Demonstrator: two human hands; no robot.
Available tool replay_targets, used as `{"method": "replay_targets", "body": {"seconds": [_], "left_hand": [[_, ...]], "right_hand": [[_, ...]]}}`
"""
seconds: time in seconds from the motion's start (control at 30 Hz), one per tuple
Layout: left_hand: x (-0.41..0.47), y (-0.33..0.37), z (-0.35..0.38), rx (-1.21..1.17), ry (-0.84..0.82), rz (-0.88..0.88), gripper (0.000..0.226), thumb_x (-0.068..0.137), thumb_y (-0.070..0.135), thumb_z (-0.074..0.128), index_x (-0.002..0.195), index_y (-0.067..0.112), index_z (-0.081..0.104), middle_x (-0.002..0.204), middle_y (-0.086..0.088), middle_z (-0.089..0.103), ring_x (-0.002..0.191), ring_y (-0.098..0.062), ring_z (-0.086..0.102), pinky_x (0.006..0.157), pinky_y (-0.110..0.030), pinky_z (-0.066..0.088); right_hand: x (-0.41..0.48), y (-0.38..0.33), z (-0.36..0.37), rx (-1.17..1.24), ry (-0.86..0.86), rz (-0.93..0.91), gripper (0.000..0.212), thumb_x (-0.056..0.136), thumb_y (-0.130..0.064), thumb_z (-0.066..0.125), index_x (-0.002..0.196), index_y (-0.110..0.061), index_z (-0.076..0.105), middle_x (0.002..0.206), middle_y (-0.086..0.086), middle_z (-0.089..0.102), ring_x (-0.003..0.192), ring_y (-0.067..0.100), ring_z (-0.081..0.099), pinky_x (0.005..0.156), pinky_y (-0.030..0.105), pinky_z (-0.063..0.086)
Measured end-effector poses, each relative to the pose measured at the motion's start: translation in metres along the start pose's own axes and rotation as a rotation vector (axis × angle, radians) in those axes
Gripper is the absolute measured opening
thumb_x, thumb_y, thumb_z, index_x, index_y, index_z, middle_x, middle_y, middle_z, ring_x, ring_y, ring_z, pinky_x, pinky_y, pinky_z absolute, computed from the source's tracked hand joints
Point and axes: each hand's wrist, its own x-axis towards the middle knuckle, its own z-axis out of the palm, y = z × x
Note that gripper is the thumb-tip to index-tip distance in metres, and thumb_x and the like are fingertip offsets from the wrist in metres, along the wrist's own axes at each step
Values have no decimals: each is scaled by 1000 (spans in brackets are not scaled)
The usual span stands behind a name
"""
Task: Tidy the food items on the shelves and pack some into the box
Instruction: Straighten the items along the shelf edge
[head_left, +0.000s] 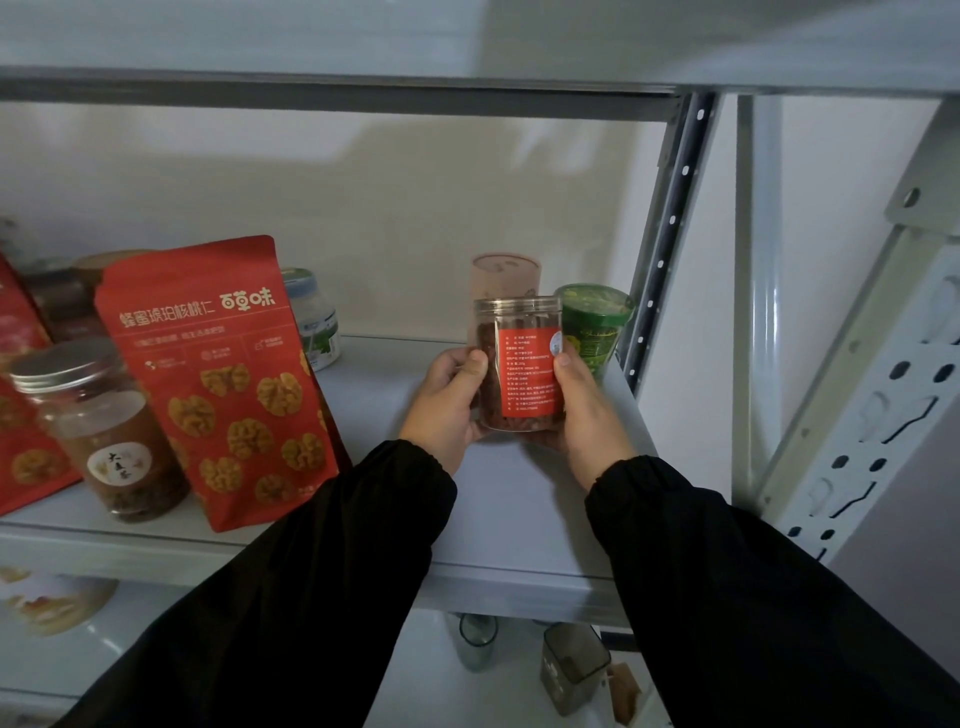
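Standing at 9 o'clock on the shelf (519, 519) are a metal-lidded jar (98, 426) and a red walnut pouch (223, 384), a white bottle (311, 322) behind the pouch. The left hand (447, 405) and right hand (587, 410) each curl round a clear red-labelled jar (519, 364), upright at centre over the shelf. Close behind it at 12 o'clock stands a pink tube (506, 275); at 2 o'clock a green canister (595, 327), near the shelf post (670, 234).

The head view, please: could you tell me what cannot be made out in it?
Head view:
Clear jar: label print too small to read; left hand and right hand cover its lower sides.
Pink canister: lower part hidden behind the jar.
Leftmost red pouch: cut off by the frame edge.
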Motion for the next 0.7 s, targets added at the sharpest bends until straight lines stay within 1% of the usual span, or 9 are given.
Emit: {"method": "replay_targets", "body": {"seconds": [0.1,0.17,0.27,0.33,0.37,0.4,0.5,0.63,0.7], "left_hand": [[1,0,0,-6,41,-17,16,110,31,49,114,16,53,114,-12,70,100,-25,71,81,-48,62],[1,0,0,-8,68,-36,16,111,30,46,114,15,52,115,-14,69,100,-26,72,84,-50,62],[1,1,1,-2,49,-24,24,108,35,51,122,15,54,116,-13,72,99,-24,75,86,-48,62],[-1,2,1,32,14,-14,51,98,47,65,134,12,55,118,-12,75,105,-25,75,91,-49,61],[-2,3,1,58,-5,-16,60,93,51,68,137,12,57,119,-11,75,108,-27,74,94,-51,60],[-2,2,1,78,-10,-19,61,92,52,68,138,13,58,119,-10,76,109,-28,74,96,-53,58],[0,1,0,45,49,-49,45,102,47,58,136,18,55,123,-11,73,111,-30,73,99,-58,56],[1,1,0,36,94,-69,25,107,38,51,124,20,51,123,-12,68,112,-30,70,97,-56,58],[-1,3,1,38,99,-69,23,109,35,49,124,18,51,122,-12,68,110,-29,70,95,-54,59]], "right_hand": [[1,-1,0,-18,2,1,46,99,-35,46,141,-49,54,127,-3,73,120,23,69,105,61,52],[0,-1,-2,-82,-14,-28,52,93,-24,50,134,-56,55,123,-6,74,116,20,70,105,55,54],[-5,-1,-3,-170,-20,-70,68,88,-26,63,148,-52,44,127,-6,70,115,17,69,102,45,57],[-9,-2,-3,-280,-2,-133,73,87,-26,78,145,-52,42,129,-11,67,113,10,67,99,35,57],[-9,-1,-3,-325,12,-162,76,83,-29,84,143,-52,43,131,-11,66,113,7,66,97,33,57],[-8,0,-4,-348,26,-182,78,79,-34,87,142,-50,45,131,-9,65,113,7,66,97,34,58],[-6,-1,-4,-383,28,-206,82,78,-38,88,148,-44,46,132,-8,64,114,10,65,95,34,60],[-7,-1,-5,-392,-10,-191,84,87,-20,84,150,-49,37,133,-15,61,111,-4,63,93,22,56],[-7,1,-5,-393,-15,-154,90,88,-21,83,158,-47,31,138,-15,60,114,-4,62,96,25,56]]}}
